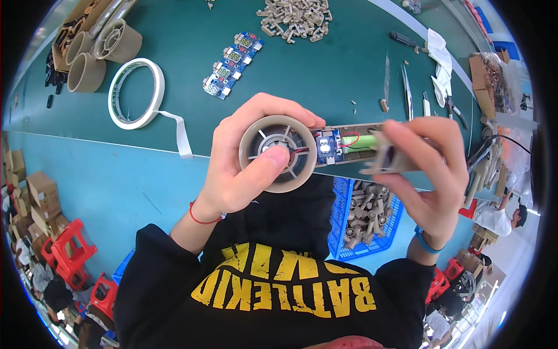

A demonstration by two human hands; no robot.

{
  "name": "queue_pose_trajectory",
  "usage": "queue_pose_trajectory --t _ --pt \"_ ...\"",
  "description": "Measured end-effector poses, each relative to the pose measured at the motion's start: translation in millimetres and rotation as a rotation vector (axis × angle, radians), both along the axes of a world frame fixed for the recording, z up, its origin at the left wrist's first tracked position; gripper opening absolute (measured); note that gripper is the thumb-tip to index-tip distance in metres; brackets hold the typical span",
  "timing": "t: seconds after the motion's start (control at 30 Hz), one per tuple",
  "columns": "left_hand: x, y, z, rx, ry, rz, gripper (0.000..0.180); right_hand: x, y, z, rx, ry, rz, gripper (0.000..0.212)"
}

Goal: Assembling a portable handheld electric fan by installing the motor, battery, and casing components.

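My left hand (229, 174) is wrapped around the round head of a beige handheld fan (307, 168), thumb pressed on its spoked centre. The fan's handle points right and lies open, showing a small blue circuit board (327, 146), red wires and a green battery cell (361, 143). In my right hand (436, 163), between thumb and fingers, is a beige handle cover (386, 158), held tilted over the handle's far end. Whether the cover touches the handle I cannot tell. Part of it is hidden by my fingers.
On the green table (192, 58) lie a tape roll (160, 87), several blue circuit boards (233, 55), a heap of small beige parts (296, 17), beige rings (87, 72), tweezers (407, 90) and a screwdriver (402, 39). A blue crate (335, 232) of beige parts stands below the table edge.
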State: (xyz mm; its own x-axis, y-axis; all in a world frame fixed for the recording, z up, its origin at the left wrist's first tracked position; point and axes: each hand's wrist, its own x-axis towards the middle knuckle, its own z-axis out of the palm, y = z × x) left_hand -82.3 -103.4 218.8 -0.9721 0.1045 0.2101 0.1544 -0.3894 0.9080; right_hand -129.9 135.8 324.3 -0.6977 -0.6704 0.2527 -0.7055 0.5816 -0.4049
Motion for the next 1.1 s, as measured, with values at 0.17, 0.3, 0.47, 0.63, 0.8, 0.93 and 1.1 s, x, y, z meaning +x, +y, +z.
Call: queue_pose_trajectory --t 0.17,0.3,0.47,0.63,0.8,0.93,1.1 --pt "-0.4 -0.2 0.0 -0.061 0.014 0.009 0.033 -11.4 -19.9 -2.1 0.117 -0.067 0.149 0.057" --pt "3.1 0.5 4.1 -0.111 -0.087 -0.019 0.042 -14.2 3.5 0.7 0.034 -0.128 0.049 0.053" --pt "2.3 -2.3 1.8 -0.125 -0.020 -0.031 0.043 -1.6 28.5 -17.7 -0.145 -0.361 -0.154 0.052" --pt "2.5 -2.9 1.1 -0.132 -0.050 -0.041 0.044 9.6 27.0 -38.3 -0.357 -0.553 -0.279 0.060" --pt "-1.3 -3.7 4.9 -0.078 -0.124 -0.033 0.044 14.0 21.3 -47.9 -0.464 -0.572 -0.293 0.062" --pt "-1.9 -4.6 8.2 -0.111 -0.121 -0.032 0.043 7.7 26.2 -46.7 -0.458 -0.546 -0.365 0.050" --pt "-10.1 -11.7 9.9 -0.271 -0.041 -0.095 0.032 -34.2 17.4 -46.4 -0.078 -0.008 -0.295 0.033"
